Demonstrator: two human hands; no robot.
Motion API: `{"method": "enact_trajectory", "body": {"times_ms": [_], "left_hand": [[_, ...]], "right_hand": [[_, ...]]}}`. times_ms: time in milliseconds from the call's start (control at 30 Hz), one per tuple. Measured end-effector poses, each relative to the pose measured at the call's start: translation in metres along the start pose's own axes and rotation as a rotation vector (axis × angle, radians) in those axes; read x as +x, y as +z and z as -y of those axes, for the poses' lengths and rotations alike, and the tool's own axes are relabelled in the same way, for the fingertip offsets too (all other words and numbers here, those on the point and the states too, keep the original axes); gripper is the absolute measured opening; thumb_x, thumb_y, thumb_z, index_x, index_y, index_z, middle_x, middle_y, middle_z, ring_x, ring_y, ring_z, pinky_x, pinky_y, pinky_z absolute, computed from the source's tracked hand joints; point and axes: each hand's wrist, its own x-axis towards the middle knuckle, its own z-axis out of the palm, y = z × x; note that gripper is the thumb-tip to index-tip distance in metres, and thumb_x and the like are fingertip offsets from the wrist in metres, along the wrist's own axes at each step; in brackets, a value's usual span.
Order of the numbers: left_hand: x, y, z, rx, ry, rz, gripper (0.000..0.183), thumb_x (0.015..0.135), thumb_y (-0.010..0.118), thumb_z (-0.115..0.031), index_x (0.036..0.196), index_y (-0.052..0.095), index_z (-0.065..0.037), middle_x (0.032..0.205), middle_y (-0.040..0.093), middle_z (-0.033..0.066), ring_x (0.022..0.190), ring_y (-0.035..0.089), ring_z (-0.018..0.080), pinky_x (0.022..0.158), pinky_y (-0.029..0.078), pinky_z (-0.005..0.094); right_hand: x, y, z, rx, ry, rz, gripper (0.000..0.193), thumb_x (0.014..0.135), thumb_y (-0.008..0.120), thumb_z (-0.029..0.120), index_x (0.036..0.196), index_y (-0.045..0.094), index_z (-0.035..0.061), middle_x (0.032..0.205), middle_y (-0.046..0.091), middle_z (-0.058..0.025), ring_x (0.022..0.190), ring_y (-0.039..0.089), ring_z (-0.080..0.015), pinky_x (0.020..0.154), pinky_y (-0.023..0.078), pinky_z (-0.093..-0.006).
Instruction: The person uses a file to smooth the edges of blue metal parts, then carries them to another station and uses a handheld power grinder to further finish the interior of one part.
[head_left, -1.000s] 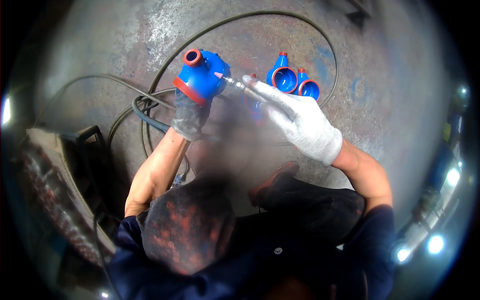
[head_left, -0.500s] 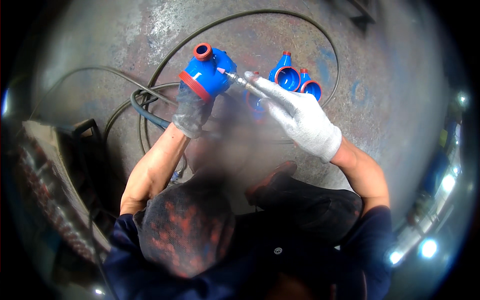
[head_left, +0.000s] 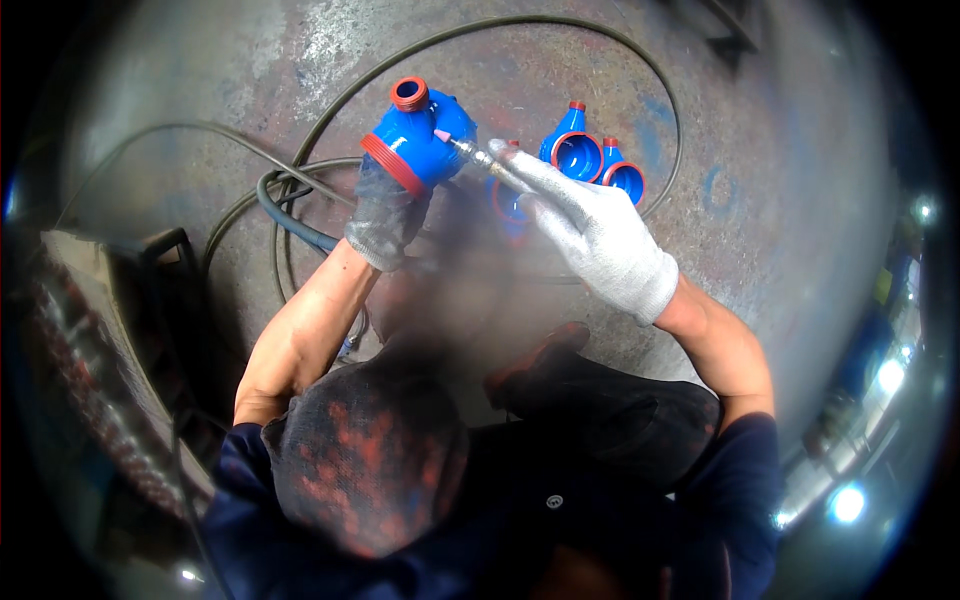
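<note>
My left hand, in a grey glove, is closed on a blue metal valve-like housing with a red neck at its top and a wide red rim. Its fingers are mostly hidden beneath the housing. In a white glove, my right hand grips a slim silver die grinder like a pen. A small pinkish grinding stone at the tool's end meets the blue surface beside the neck, or lies just in front of it.
Several similar blue housings with red rims, among them one and another, stand on the stained concrete floor right of the held one. A long hose loops around the work. A dark-framed box stands at left. My knees are close below.
The housing has tipped slightly in my left hand and shifted a little up and right. My right hand and the grinder have barely moved, the stone staying by the neck.
</note>
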Motion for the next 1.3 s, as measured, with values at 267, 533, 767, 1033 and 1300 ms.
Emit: {"method": "enact_trajectory", "body": {"times_ms": [267, 533, 767, 1033, 1300], "left_hand": [[-0.007, 0.002, 0.001, -0.342, -0.078, -0.067, 0.010, 0.093, 0.062, -0.015, 0.093, 0.057, -0.006, 0.086, 0.057, 0.0015, 0.079, 0.054, 0.0108, 0.072, 0.046, 0.0262], [-0.005, 0.000, -0.002, -0.220, -0.010, 0.005, 0.008, 0.092, 0.060, -0.013, 0.092, 0.058, -0.005, 0.084, 0.057, 0.0010, 0.076, 0.054, 0.0102, 0.071, 0.046, 0.0264], [-0.006, 0.004, -0.008, -0.173, -0.057, -0.010, 0.007, 0.092, 0.057, -0.013, 0.089, 0.058, -0.006, 0.081, 0.057, 0.0007, 0.073, 0.053, 0.0096, 0.068, 0.045, 0.0266], [-0.005, 0.001, -0.004, -0.125, -0.038, 0.001, 0.009, 0.093, 0.056, -0.014, 0.089, 0.058, -0.006, 0.081, 0.057, 0.0006, 0.073, 0.053, 0.0097, 0.067, 0.045, 0.0271], [-0.005, 0.004, -0.008, -0.046, -0.010, -0.027, 0.009, 0.092, 0.054, -0.010, 0.088, 0.061, -0.005, 0.078, 0.057, 0.0011, 0.071, 0.054, 0.0100, 0.066, 0.045, 0.0268]], "right_hand": [[-0.002, -0.005, 0.006, -0.001, 0.186, 0.160, 0.047, 0.097, 0.055, 0.001, 0.143, 0.048, 0.0035, 0.143, 0.055, -0.0109, 0.125, 0.059, -0.0282, 0.099, 0.048, -0.0319], [-0.003, 0.003, -0.002, -0.004, 0.080, 0.038, 0.049, 0.096, 0.059, 0.011, 0.144, 0.052, 0.0186, 0.075, 0.062, -0.0144, 0.063, 0.064, -0.0294, 0.061, 0.051, -0.0387], [-0.003, 0.004, 0.000, -0.055, 0.027, -0.003, 0.050, 0.095, 0.060, 0.011, 0.144, 0.051, 0.0185, 0.079, 0.063, -0.0156, 0.064, 0.064, -0.0305, 0.061, 0.051, -0.0394], [-0.004, 0.004, -0.001, 0.015, 0.079, 0.028, 0.049, 0.096, 0.059, 0.010, 0.144, 0.051, 0.0172, 0.078, 0.063, -0.0140, 0.062, 0.063, -0.0276, 0.061, 0.051, -0.0372], [-0.002, 0.005, 0.000, 0.007, 0.078, 0.025, 0.049, 0.096, 0.059, 0.010, 0.144, 0.051, 0.0163, 0.079, 0.063, -0.0147, 0.063, 0.063, -0.0277, 0.061, 0.051, -0.0375]]}}
